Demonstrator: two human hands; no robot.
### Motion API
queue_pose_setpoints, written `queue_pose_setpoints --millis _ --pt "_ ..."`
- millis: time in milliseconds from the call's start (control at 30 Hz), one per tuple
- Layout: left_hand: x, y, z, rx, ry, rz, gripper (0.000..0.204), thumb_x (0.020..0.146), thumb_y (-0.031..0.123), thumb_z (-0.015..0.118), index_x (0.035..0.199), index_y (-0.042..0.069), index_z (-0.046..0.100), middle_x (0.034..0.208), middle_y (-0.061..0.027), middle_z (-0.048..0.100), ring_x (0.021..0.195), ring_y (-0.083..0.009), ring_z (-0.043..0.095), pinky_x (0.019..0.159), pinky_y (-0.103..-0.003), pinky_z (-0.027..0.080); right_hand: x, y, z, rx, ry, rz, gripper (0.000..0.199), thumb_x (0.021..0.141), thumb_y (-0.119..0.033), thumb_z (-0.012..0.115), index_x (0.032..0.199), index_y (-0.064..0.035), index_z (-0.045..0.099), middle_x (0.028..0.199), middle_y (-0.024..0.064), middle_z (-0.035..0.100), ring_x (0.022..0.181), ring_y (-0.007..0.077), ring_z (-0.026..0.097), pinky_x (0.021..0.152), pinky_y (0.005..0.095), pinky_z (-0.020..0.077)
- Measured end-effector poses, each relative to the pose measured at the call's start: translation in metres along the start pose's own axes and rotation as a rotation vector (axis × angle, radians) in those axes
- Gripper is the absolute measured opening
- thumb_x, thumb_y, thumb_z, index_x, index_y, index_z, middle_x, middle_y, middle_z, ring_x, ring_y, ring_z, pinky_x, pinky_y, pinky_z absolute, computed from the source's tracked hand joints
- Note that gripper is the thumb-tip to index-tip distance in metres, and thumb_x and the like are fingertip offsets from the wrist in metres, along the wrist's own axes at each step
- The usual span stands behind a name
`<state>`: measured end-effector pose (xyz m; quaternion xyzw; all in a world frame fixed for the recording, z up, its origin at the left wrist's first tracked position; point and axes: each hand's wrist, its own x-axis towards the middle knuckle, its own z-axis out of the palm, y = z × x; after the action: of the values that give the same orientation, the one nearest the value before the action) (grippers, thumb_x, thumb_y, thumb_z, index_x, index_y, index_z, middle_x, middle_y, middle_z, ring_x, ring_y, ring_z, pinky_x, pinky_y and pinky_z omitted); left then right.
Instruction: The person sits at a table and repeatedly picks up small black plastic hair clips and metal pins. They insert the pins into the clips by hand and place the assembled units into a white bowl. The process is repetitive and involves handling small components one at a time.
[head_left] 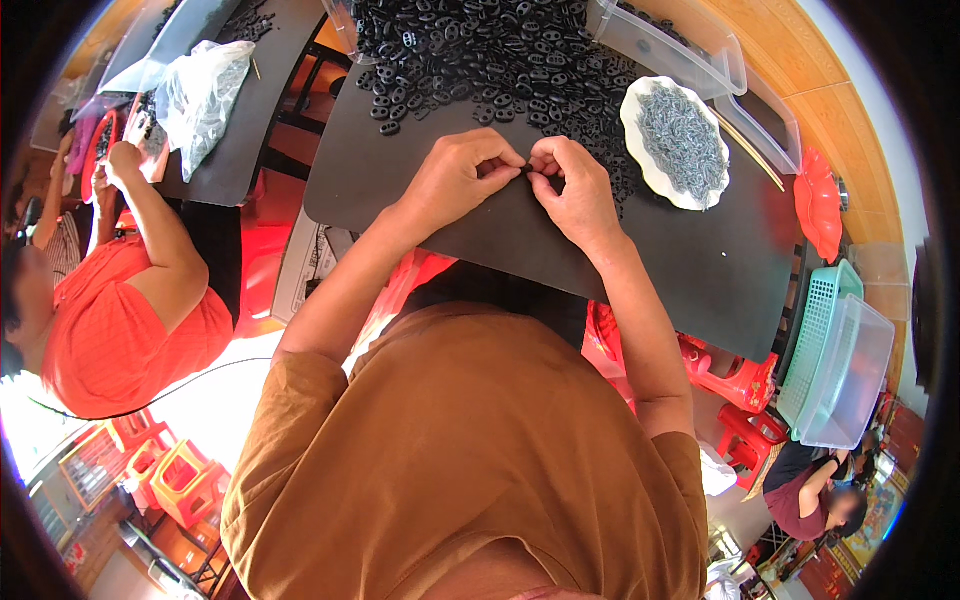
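My left hand [462, 178] and my right hand [577, 192] meet over the near part of the dark table [480, 235]. Both are closed in a pinch, fingertips almost touching. Between them is a tiny black piece [527, 169], mostly covered by the fingers, so its exact shape is hard to see. Just beyond my hands spreads a large heap of small black plastic pieces [470, 60], many oval with two holes. Right of my right hand stands a white scalloped dish [637, 163] full of small, thin, grey metallic parts [682, 140].
Clear plastic bins [672, 48] flank the heap. A red scalloped dish [819, 205] and a green basket [812, 330] are at the right. At left, a person in red [140, 320] works at another table holding a plastic bag [205, 95]. Red stools [185, 480] stand behind.
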<state>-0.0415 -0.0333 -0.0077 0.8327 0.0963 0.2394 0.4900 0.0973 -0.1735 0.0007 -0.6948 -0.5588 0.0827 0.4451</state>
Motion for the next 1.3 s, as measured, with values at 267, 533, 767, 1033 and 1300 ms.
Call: queue_pose_setpoints --millis 267,533,767,1033,1300 --pt "0.0003 -0.0007 0.0009 0.030 -0.002 0.021 0.012 0.083 -0.001 0.071 0.095 0.000 0.070 0.089 -0.0074 0.068 0.074 -0.0155 0.066 0.067 -0.027 0.053 -0.0016 0.0038 -0.0010 -0.040 -0.012 -0.037 0.023 0.076 0.006 0.071 0.093 -0.0062 0.061 0.078 0.0078 0.063 0.074 0.0246 0.065 0.064 0.0352 0.0534" --pt "0.0003 -0.0006 0.0013 0.039 0.002 0.045 0.010 0.082 -0.001 0.071 0.092 0.000 0.070 0.087 -0.0067 0.068 0.072 -0.0147 0.065 0.064 -0.027 0.052 -0.0021 0.0003 -0.0049 -0.038 0.001 -0.070 0.020 0.075 0.005 0.074 0.091 -0.0039 0.065 0.081 0.0081 0.066 0.075 0.0221 0.066 0.067 0.0320 0.0534" --pt "0.0014 -0.0006 0.0020 0.031 0.002 0.045 0.009 0.082 -0.003 0.071 0.090 0.000 0.070 0.087 -0.0068 0.069 0.073 -0.0157 0.066 0.063 -0.027 0.052 -0.0012 0.0069 -0.0026 0.038 0.026 -0.162 0.016 0.075 0.005 0.071 0.087 -0.0037 0.065 0.084 0.0079 0.068 0.078 0.0270 0.065 0.070 0.0355 0.0524" --pt "0.0032 0.0019 0.0005 0.063 -0.026 0.081 0.006 0.080 -0.004 0.071 0.085 -0.001 0.069 0.085 -0.0080 0.070 0.075 -0.0188 0.068 0.065 -0.028 0.053 -0.0006 0.0076 -0.0011 0.027 0.006 -0.174 0.015 0.074 0.009 0.068 0.081 -0.0024 0.061 0.085 0.0084 0.067 0.078 0.0284 0.064 0.070 0.0356 0.0523" --pt "0.0033 -0.0060 0.0022 0.123 -0.038 0.165 0.005 0.080 -0.003 0.071 0.084 -0.002 0.069 0.085 -0.0088 0.069 0.077 -0.0204 0.068 0.067 -0.029 0.053 0.0004 0.0086 0.0002 -0.001 -0.011 -0.198 0.016 0.072 0.009 0.067 0.079 -0.0026 0.059 0.083 0.0082 0.067 0.077 0.0284 0.063 0.068 0.0355 0.0520"
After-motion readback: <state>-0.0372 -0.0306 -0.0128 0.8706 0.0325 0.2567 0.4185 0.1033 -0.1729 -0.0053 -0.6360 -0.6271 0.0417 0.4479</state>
